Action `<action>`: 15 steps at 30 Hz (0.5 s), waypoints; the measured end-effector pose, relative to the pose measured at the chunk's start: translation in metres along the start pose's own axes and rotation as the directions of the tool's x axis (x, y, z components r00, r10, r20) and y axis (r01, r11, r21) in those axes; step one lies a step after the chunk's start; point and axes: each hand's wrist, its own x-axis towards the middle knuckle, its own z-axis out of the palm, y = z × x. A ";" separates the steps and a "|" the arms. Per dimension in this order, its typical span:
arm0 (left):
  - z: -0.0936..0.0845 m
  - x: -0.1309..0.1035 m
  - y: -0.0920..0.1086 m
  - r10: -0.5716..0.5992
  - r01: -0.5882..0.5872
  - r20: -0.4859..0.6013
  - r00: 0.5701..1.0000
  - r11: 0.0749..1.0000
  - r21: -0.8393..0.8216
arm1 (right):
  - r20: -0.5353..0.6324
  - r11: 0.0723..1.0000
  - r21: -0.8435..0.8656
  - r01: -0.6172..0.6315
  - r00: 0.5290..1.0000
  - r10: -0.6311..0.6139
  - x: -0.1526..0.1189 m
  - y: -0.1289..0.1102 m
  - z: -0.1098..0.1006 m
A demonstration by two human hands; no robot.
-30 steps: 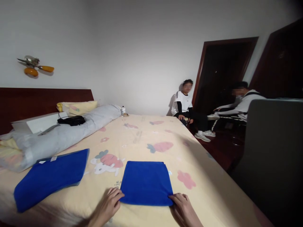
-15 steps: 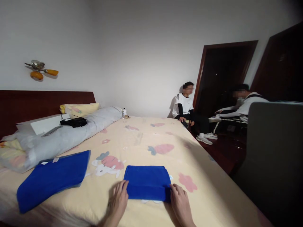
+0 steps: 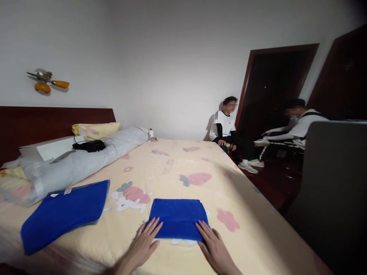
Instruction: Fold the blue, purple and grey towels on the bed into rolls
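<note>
A folded blue cloth [image 3: 179, 215] lies flat on the bed in front of me. My left hand [image 3: 145, 240] rests on its near left corner, fingers stretched out and spread. On the near right corner lies my right hand [image 3: 213, 242], also flat with its fingers extended. Neither hand grips the cloth. Further left, a second, larger blue cloth [image 3: 65, 215] is spread on the bed, with white tags along its far edge.
The bed [image 3: 172, 164] has a patterned cream sheet. A rolled grey quilt [image 3: 94, 164] lies at left, bearing a black item [image 3: 89, 146] and a white box [image 3: 57, 149]. A small bottle [image 3: 150, 134] stands behind. Two people [image 3: 225, 124] sit at right, near a dark chair back [image 3: 332, 183].
Both hands have shifted from pinching the cloth's side edges to lying flat with spread fingers on its near corners. The cloth's near fold looks flatter now.
</note>
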 end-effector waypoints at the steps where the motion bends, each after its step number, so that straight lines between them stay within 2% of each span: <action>1: -0.001 -0.004 -0.007 0.003 -0.003 -0.007 1.000 1.000 0.003 | -0.010 1.000 0.000 -0.001 1.000 0.001 -0.003 0.006 -0.001; 3: -0.001 -0.010 -0.016 -0.009 0.010 -0.033 0.999 1.000 0.028 | -0.051 1.000 -0.013 0.027 0.998 -0.028 -0.008 0.015 0.000; 6: 0.003 -0.013 -0.021 -0.039 0.051 -0.130 0.991 0.995 0.090 | -0.180 0.995 -0.086 0.059 0.981 -0.074 -0.009 0.018 0.004; 9: 0.004 -0.011 -0.020 0.003 0.023 -0.199 0.980 0.992 0.128 | -0.278 0.986 -0.155 0.055 0.956 -0.097 -0.007 0.016 0.001; 11: 0.000 -0.008 -0.018 0.035 -0.009 -0.200 0.979 0.992 0.128 | -0.272 0.987 -0.142 0.074 0.956 -0.111 -0.006 0.014 -0.004; 15: -0.014 -0.008 -0.013 0.068 -0.056 -0.192 0.979 0.996 0.067 | -0.220 0.997 -0.006 0.078 0.972 -0.078 -0.009 0.008 -0.019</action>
